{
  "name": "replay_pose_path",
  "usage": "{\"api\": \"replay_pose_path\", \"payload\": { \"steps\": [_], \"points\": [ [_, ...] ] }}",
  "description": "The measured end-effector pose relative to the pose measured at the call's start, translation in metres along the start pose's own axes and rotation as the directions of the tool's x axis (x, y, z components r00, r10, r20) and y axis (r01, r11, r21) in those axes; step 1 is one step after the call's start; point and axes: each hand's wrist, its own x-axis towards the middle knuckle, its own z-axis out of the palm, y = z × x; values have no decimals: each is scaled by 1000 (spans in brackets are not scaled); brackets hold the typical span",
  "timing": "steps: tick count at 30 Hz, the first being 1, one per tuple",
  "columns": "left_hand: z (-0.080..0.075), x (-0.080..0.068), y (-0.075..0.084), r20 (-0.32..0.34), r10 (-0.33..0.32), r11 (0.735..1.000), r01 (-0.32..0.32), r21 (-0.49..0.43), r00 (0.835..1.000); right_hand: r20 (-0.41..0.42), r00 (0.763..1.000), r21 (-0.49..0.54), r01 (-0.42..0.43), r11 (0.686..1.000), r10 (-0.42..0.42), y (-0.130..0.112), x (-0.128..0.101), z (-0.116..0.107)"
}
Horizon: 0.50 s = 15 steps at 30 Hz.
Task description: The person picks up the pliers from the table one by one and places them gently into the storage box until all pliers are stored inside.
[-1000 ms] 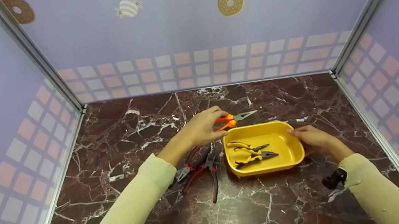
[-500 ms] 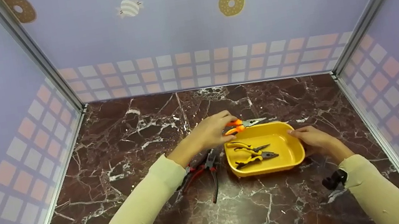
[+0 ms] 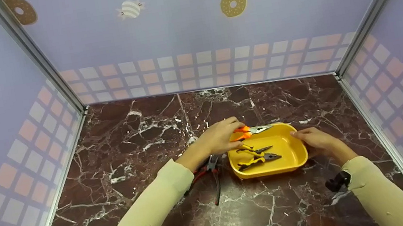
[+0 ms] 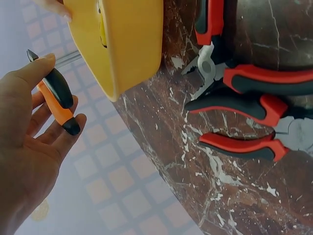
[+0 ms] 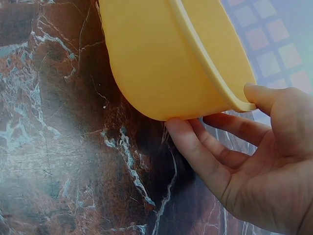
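Note:
My left hand [image 3: 221,136] grips orange-and-black needle-nose pliers [image 3: 245,134] by the handles, over the back left of a yellow bin [image 3: 288,147]. Their metal jaws point right, along the bin's back rim. In the left wrist view thumb and fingers curl round the orange-black handles [image 4: 57,105]. Inside the bin lie two yellow-and-black pliers, a smaller pair [image 3: 263,149] behind a larger pair [image 3: 268,156]. At the bin's right side my right hand [image 3: 315,139] pinches the rim, thumb on the inside; the right wrist view shows its fingers [image 5: 195,152] under the wall [image 5: 156,73].
Left of the bin, red-and-black pliers [image 3: 211,167] lie spread on the dark marbled tabletop [image 3: 243,216], partly hidden by my left arm. The left wrist view shows another red-and-black pair [image 4: 244,147] among them. Patterned panels [image 3: 185,66] enclose the back and both sides.
My left hand has carried the orange pliers right and toward me, from behind the bin's left corner to over its back left. My right hand and the bin have stayed in place.

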Motion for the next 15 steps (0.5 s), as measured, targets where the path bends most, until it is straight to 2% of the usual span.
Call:
{"api": "replay_pose_path", "payload": {
  "steps": [15],
  "points": [
    [13,0,2,1,-2,1000,2,-15,1000,-15,1000,-21,-5,1000,5,2,2,-1]
  ]
}}
